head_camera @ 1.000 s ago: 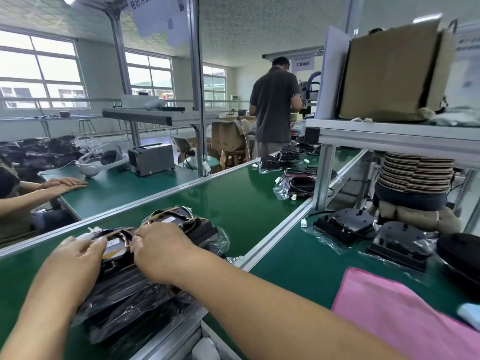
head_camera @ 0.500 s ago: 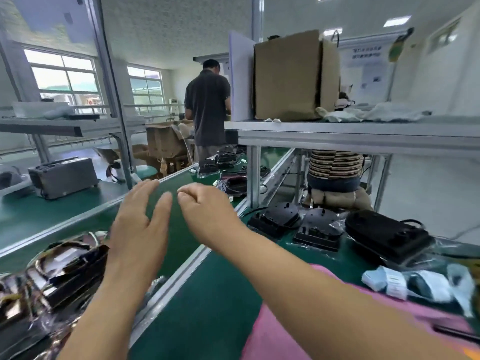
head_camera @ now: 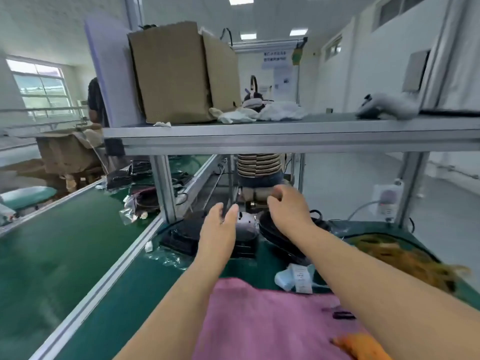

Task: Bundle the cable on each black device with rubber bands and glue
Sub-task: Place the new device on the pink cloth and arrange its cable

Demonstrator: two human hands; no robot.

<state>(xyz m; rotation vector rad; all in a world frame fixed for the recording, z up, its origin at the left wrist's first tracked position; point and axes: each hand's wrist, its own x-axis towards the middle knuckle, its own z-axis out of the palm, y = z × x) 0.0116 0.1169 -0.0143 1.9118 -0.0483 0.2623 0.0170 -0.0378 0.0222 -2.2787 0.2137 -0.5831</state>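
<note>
Three black devices lie under the shelf on the green bench: one at the left [head_camera: 180,236] in clear plastic, one in the middle [head_camera: 245,229] partly behind my left hand, one at the right [head_camera: 279,233] with a cable loop. My left hand [head_camera: 219,229] hovers over the left and middle devices, fingers straight and empty. My right hand [head_camera: 287,206] hangs above the right device with fingers loosely curled, holding nothing. A pile of tan rubber bands [head_camera: 405,258] sits in a dark tray at the right.
A pink cloth [head_camera: 265,320] covers the near bench. Small white packets [head_camera: 296,278] lie beside it. An aluminium shelf [head_camera: 285,136] with a cardboard box [head_camera: 179,74] spans overhead on posts [head_camera: 162,188]. The conveyor belt [head_camera: 57,245] runs at left. A person in a striped shirt [head_camera: 258,165] sits opposite.
My view swung right from the bagged devices on the conveyor to the bench. Both hands left that pile and now reach forward over the devices under the shelf.
</note>
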